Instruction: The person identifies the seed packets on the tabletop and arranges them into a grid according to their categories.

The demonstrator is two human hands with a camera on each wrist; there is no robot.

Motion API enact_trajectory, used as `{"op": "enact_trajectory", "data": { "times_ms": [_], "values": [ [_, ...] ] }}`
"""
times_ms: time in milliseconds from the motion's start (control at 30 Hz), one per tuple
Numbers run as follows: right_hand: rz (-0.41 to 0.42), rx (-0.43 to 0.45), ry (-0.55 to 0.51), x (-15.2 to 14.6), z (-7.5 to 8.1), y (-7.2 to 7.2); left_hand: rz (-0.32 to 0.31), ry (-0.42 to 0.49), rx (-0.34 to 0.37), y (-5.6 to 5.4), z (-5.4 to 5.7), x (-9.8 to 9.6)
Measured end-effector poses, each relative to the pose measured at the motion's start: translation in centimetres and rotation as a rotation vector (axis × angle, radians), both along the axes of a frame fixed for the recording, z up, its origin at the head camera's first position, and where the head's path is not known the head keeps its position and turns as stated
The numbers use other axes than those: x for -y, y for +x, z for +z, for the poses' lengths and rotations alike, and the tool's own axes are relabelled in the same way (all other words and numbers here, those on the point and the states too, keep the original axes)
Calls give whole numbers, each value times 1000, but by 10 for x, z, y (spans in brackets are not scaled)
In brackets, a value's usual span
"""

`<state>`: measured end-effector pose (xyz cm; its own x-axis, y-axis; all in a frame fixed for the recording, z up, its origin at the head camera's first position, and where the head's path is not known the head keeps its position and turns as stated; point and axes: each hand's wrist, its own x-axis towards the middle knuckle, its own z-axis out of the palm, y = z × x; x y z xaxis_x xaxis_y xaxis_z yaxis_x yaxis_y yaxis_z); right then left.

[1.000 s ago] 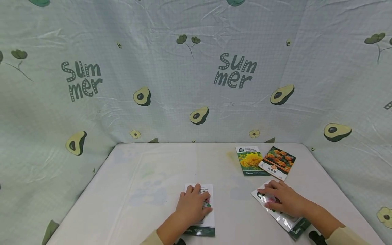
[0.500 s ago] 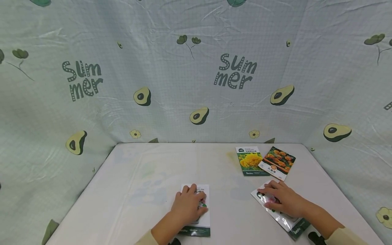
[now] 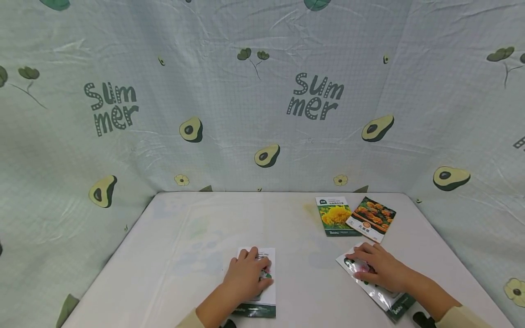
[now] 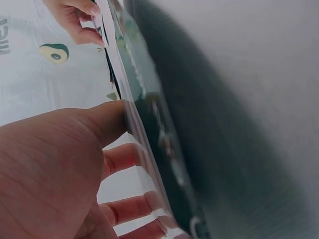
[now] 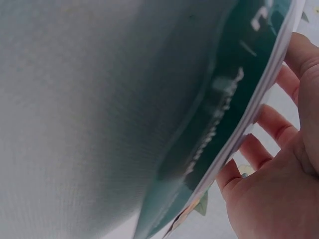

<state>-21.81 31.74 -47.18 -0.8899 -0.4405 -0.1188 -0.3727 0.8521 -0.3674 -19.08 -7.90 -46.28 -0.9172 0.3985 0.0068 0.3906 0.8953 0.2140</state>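
Note:
In the head view my left hand (image 3: 247,275) rests fingers-down on a white seed packet (image 3: 268,294) with a dark green bottom band, flat on the table at the near middle. To the right, my right hand (image 3: 383,268) lies on a second, glossy white and green seed packet (image 3: 375,292), turned at a slant, its pink flower picture partly covered. From the left wrist, the thumb and fingertips touch the face of the packet (image 4: 149,114) without curling round it. The right wrist view has the fingertips (image 5: 230,172) spread against the other packet (image 5: 214,114).
Two more seed packets lie at the back right: one with a yellow flower (image 3: 336,215), and one with orange flowers (image 3: 372,216) overlapping its corner. The white table (image 3: 197,255) backs onto a hanging cloth (image 3: 229,100) printed with avocados.
My left hand has slid leftward along the table with the seed packet under its fingers. The right hand and its packet have stayed in place.

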Motion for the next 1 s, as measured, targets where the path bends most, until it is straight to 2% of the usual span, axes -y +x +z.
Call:
{"op": "enact_trajectory", "data": {
  "times_ms": [300, 600, 800, 1000],
  "values": [
    [19, -10, -13, -1, 1, 0, -8, -7, 1, -2, -2, 3],
    [50, 21, -12, -2, 4, 0, -28, -15, 27, -4, -2, 9],
    [30, 31, -21, -2, 2, -1, -37, -11, 32, -5, -6, 13],
    [6, 32, -29, -1, 1, 0, -36, 10, 40, -4, -3, 13]
  ]
}}
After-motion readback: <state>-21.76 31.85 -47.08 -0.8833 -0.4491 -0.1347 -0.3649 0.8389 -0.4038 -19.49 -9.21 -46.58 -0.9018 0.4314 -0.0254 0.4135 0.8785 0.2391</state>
